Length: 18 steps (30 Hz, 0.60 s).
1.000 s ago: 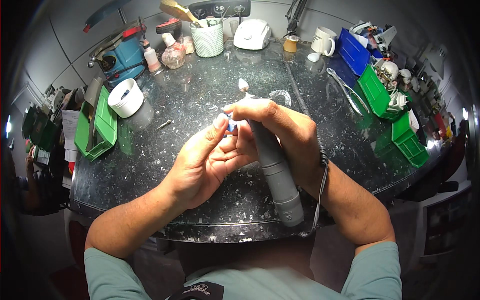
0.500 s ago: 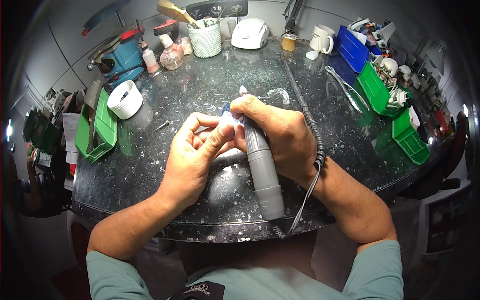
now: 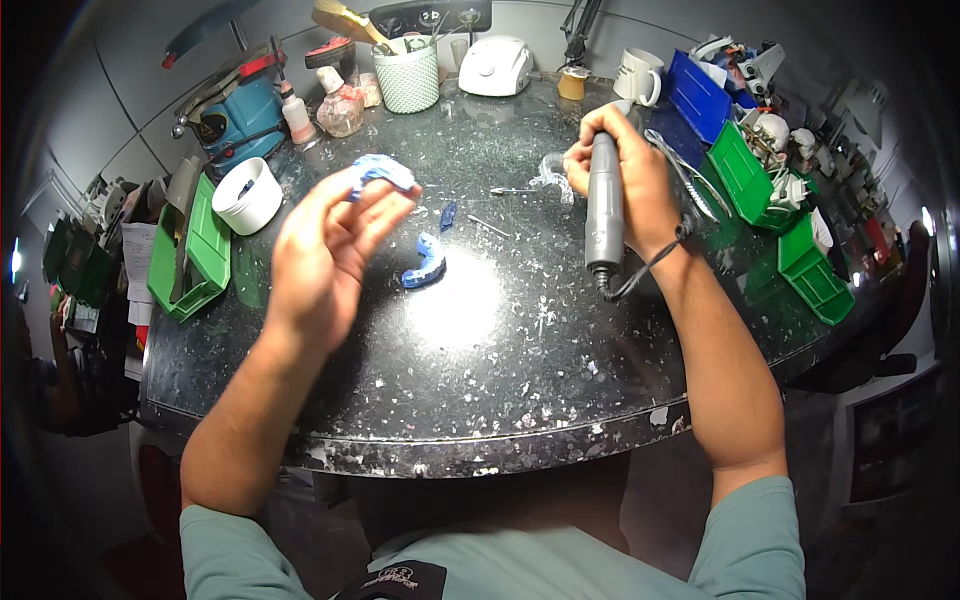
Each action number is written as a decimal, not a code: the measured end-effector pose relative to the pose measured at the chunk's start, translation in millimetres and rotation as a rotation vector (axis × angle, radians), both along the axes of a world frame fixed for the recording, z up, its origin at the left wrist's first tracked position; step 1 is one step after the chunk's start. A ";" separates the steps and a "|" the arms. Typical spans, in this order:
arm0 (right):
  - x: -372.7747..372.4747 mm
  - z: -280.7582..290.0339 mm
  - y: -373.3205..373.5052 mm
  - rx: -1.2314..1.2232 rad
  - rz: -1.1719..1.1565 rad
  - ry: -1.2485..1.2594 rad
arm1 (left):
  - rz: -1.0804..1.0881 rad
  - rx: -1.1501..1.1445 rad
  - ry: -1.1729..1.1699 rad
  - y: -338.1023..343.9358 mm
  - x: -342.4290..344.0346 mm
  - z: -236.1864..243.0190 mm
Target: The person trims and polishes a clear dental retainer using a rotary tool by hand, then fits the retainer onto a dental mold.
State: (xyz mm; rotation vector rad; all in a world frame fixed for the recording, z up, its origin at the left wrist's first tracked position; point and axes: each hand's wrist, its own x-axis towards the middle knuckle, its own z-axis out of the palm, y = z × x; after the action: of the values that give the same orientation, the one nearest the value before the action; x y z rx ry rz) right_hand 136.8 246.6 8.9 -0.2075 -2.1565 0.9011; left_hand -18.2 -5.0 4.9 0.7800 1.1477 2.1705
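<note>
My left hand (image 3: 325,255) is raised over the left of the table, its fingers pinching a blue-and-white, arch-like dental piece (image 3: 382,172). Farther right, my right hand (image 3: 645,190) grips a grey rotary handpiece (image 3: 604,205), its tip directed at the back of the table and its cord running past my wrist. Between the hands, a blue dental arch (image 3: 427,262) lies on the dark table (image 3: 520,350). Just beyond it are a smaller blue piece (image 3: 447,215) and a thin metal bur (image 3: 488,226). A clear dental aligner (image 3: 552,172) rests left of my right hand, beside another bur (image 3: 510,191).
At left stand a white cup (image 3: 248,200) and a green bin (image 3: 190,245). Along the back are bottles, a pale green pot (image 3: 408,80) of tools, a white device (image 3: 495,68) and a mug (image 3: 638,78). Green and blue bins (image 3: 745,175) line the right side.
My hands have parted. The left went left and away with the blue piece; the right carried the handpiece right and toward the back. The blue arch between them now shows.
</note>
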 end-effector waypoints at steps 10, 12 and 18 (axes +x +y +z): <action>-14.5 -20.0 18.4 -0.090 -0.054 -0.007 | 0.262 -0.679 0.511 -1.0 -44.4 -19.4; -8.7 -9.5 26.3 -0.159 -0.149 0.035 | 0.290 -0.655 0.620 1.1 -46.8 -28.3; 22.4 -2.1 80.5 0.044 -0.288 -0.015 | 0.491 -0.769 1.157 -2.3 -37.6 -20.0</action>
State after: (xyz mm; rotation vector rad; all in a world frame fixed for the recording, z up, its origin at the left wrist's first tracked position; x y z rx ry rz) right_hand 159.2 327.2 6.8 -0.4899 -2.0901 0.6873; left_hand -55.8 -7.3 -15.0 1.5053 2.7270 1.2017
